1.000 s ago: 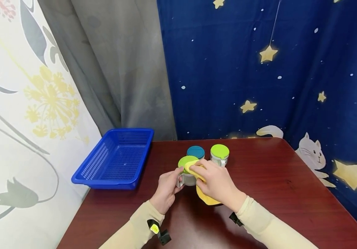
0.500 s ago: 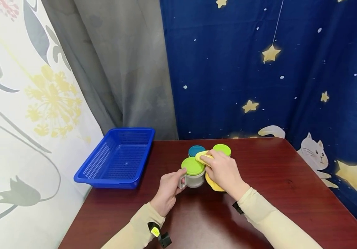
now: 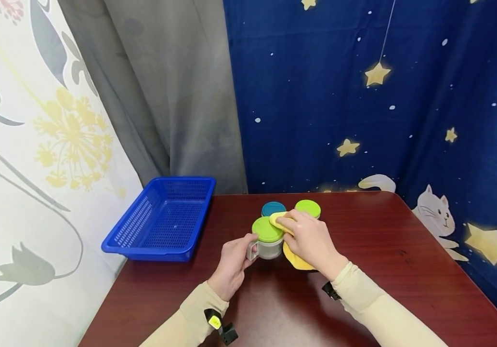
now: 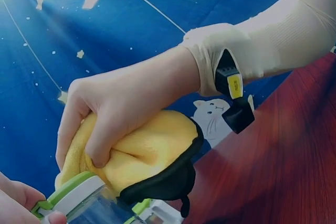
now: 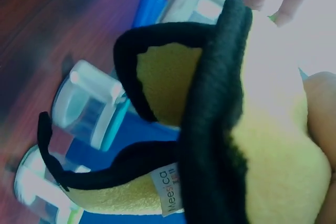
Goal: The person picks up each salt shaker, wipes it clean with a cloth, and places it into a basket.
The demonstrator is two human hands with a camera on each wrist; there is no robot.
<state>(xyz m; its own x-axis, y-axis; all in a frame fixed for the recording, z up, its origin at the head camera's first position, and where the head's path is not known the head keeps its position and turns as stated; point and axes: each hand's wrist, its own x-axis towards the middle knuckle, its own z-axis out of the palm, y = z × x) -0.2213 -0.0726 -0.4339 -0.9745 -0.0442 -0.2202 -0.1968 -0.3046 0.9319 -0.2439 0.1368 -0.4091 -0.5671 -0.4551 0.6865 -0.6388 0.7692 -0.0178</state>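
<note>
My left hand (image 3: 229, 265) holds a small clear jar with a green lid (image 3: 266, 230) by its white handle, the thumb near the lid's edge. My right hand (image 3: 313, 241) grips a folded yellow cloth (image 3: 296, 258) with black edging, its fold lying against the right rim of that lid. In the left wrist view the cloth (image 4: 157, 145) bunches under the right-hand fingers, beside the lid (image 4: 73, 190). The right wrist view is largely filled by the cloth (image 5: 283, 129), which bears a small white label (image 5: 167, 188).
Behind the hands stand a teal-lidded jar (image 3: 273, 208) and another green-lidded jar (image 3: 307, 207), both partly covered by the right hand and cloth. A blue perforated basket (image 3: 153, 254) sits at the left of the dark red table (image 3: 404, 255). Curtains (image 3: 188, 96) hang behind the table.
The cloth has slid from the top of the lid to its far right rim, and the right hand moved slightly right and away. The left hand keeps its hold on the jar.
</note>
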